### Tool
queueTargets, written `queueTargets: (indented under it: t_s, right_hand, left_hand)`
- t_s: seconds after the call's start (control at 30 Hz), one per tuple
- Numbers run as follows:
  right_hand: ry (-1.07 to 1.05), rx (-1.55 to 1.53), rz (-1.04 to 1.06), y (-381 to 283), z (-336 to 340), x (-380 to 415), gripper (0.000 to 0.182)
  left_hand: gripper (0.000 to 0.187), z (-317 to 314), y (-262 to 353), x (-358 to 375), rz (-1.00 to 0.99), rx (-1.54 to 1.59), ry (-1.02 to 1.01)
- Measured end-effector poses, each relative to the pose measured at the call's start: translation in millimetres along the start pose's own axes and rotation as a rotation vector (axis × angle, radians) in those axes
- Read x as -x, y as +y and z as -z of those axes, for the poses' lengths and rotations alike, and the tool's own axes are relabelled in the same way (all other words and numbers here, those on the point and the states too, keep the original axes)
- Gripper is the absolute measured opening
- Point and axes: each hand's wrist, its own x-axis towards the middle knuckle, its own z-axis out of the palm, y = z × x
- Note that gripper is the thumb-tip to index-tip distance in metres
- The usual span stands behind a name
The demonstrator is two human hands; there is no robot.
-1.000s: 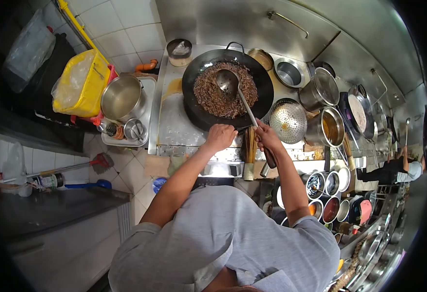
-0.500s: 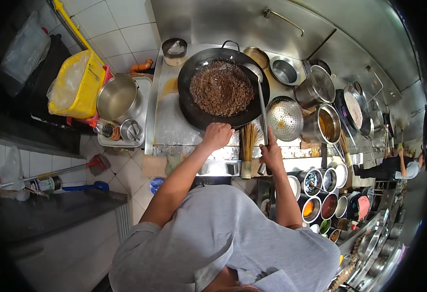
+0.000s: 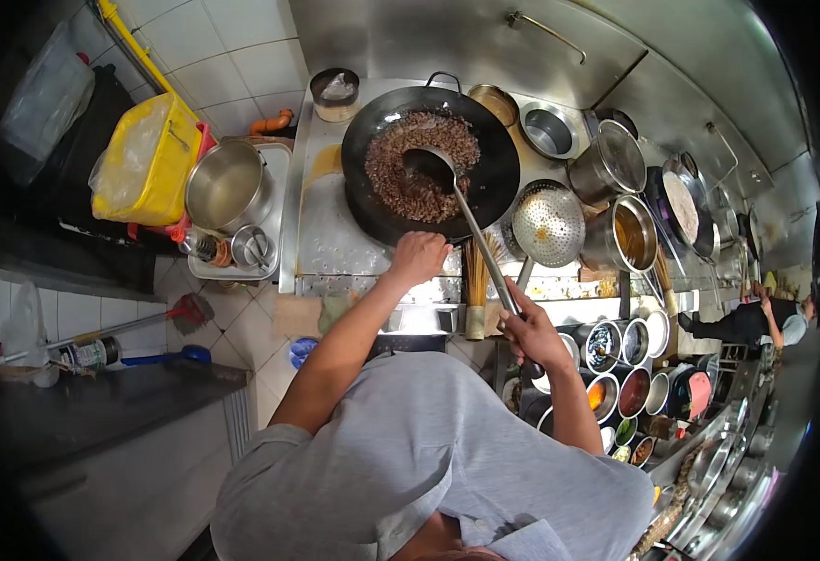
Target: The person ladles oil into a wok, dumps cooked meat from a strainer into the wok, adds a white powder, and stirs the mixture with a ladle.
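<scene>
A large black wok (image 3: 496,159) sits on the stove, holding a heap of browned minced meat (image 3: 391,159). My left hand (image 3: 419,256) is closed at the wok's near rim, around its handle, which the fingers mostly hide. With my right hand (image 3: 530,331) I grip the long handle of a steel ladle (image 3: 474,222). The ladle's bowl lies in the middle of the meat. Close to the right of my left hand stands a bamboo wok brush (image 3: 475,290). A perforated strainer (image 3: 548,224) rests right of the wok.
Several pots, among them one with brown liquid (image 3: 632,238), line the stove's right side. Seasoning containers (image 3: 604,338) stand at the lower right. Left are a steel pot (image 3: 227,187) and a yellow bin (image 3: 148,159). Another person (image 3: 765,318) stands far right.
The ladle's bowl has swung from the wok's right edge into the middle of the meat. My right hand has moved slightly down and right. My left hand stays at the rim.
</scene>
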Motion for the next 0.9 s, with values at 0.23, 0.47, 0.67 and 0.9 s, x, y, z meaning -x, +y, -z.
queueTargets:
  t_s: [0.23, 0.47, 0.67, 0.9]
  right_hand:
    - [-0.213, -0.542, -0.177, 46.9, 46.1, -68.4, 0.062]
    - [-0.123, -0.459, -0.102, 35.2, 38.0, -131.6, 0.067]
    - [0.133, 0.005, 0.196, 11.7, 16.4, -141.6, 0.068]
    - [0.415, 0.347, 0.413, 17.7, 19.7, -182.8, 0.07]
  left_hand:
    - [0.029, -4.4, -3.1, -1.6, -0.008, -0.024, -0.011]
    - [0.03, -4.5, -5.6, -3.3, -0.02, -0.041, -0.022]
    - [0.031, 1.6, -0.1, -0.7, -0.008, -0.006, -0.017]
    - [0.032, -2.1, -1.2, -1.4, 0.01, -0.009, -0.016]
